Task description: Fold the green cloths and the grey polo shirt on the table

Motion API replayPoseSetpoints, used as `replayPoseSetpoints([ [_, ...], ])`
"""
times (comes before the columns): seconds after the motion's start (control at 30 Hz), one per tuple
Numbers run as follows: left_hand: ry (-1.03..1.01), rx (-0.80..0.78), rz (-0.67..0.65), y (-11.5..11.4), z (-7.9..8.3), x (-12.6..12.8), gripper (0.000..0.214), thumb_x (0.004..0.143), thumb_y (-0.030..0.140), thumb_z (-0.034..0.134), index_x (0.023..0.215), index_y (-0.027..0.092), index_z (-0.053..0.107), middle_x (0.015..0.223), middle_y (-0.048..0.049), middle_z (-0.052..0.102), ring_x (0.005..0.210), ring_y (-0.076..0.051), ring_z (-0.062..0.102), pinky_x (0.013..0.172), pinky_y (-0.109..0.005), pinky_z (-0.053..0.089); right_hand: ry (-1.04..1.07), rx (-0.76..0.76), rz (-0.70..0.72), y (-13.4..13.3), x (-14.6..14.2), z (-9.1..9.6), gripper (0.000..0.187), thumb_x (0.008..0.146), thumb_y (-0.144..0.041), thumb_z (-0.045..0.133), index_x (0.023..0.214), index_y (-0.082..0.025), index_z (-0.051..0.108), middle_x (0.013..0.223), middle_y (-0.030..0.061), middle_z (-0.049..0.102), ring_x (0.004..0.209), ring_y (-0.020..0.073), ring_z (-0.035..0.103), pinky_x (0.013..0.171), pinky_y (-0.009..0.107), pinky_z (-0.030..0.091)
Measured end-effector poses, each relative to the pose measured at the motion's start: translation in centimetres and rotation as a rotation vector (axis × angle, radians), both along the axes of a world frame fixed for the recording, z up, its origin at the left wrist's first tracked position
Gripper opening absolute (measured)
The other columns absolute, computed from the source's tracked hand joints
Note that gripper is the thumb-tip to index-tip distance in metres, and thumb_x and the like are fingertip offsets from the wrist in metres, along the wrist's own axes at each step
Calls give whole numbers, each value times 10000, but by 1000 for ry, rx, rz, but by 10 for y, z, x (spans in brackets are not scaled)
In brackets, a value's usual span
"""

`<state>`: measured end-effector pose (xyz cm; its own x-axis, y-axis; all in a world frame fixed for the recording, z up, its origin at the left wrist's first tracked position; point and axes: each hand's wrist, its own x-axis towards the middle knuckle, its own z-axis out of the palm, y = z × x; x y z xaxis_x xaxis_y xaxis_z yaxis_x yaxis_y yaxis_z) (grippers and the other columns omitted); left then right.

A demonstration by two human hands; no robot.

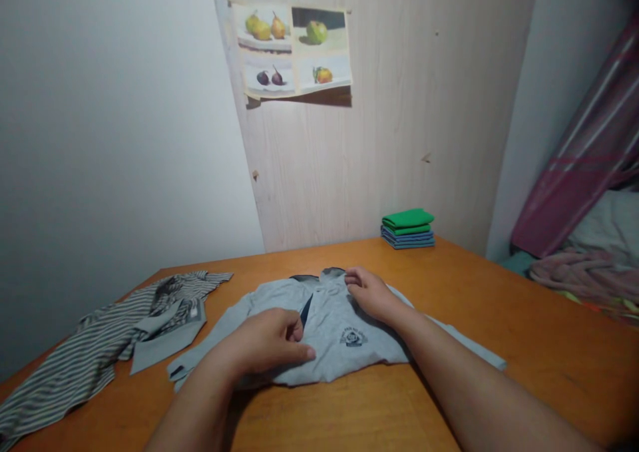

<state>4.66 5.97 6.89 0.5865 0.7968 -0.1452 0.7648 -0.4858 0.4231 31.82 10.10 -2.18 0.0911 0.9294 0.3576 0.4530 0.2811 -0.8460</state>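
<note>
Shirt [333, 353] (grey, flat on table [499, 319]); left hand [269, 343] pinches its front opening; right hand [372, 295] rests loose-fingered at collar [319, 277].

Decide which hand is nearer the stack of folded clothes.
Right. The right hand rests on the shirt by its collar, below-left of the stack; the left hand sits farther back on the shirt.

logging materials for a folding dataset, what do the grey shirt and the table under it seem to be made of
The grey shirt looks like a soft knit, maybe cotton jersey, matte; it lies limp and creases where the left hand pinches it. The table: wood or wood-look laminate, orange-brown with grain lines and a slight sheen; which of the two cannot be told.
</note>
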Motion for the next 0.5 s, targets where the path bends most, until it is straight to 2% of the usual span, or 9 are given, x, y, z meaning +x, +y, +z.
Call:
replayPoseSetpoints([
  [0.1, 125, 32, 24, -5, -2, 5, 188, 666, 370, 697, 797, 236, 677, 743, 20, 649, 664, -166, 543, 537, -257, 270, -68, -8, 60, -1, 1, -1, 453, 784, -52, 531, 1208, -177, 627, 1247, 115, 695, 1170, 206, 649, 1027, 328, 479],
  [0.23, 133, 36, -21, -10, -3, 13, 97, 664, 237, 590, 722, 225, 667, 672, 18, 633, 615, -157, 530, 514, -260, 273, -169, -1, 49, -6, 2, -1, 556, 761, -49, 526, 1301, -163, 594, 1342, 127, 644, 1234, 222, 607, 1079, 355, 438],
  [0.37, 80, -228, -123, -19, -2, 15, 86, 671, 280, 603, 705, 215, 648, 593, 34, 570, 526, -132, 472, 466, -241, 286, -278, 51, 95, -13, 3, 3, 610, 743, -43, 523, 1331, -192, 584, 1372, 101, 626, 1257, 227, 577, 1082, 361, 419],
  [0.43, 52, -382, -147, -21, -2, 15, 107, 686, 305, 606, 740, 217, 633, 576, 39, 561, 498, -129, 472, 446, -233, 298, -339, 53, 92, -17, 2, 8, 547, 755, -61, 529, 1277, -198, 619, 1307, 94, 664, 1200, 229, 603, 1026, 344, 445],
  [0.5, -19, -443, -140, -21, -1, 13, 111, 713, 286, 567, 791, 221, 612, 585, 38, 575, 499, -133, 497, 447, -226, 322, -394, 49, 27, -22, -1, 16, 416, 780, -97, 540, 1166, -191, 664, 1160, 91, 717, 1067, 228, 646, 925, 326, 474],
])
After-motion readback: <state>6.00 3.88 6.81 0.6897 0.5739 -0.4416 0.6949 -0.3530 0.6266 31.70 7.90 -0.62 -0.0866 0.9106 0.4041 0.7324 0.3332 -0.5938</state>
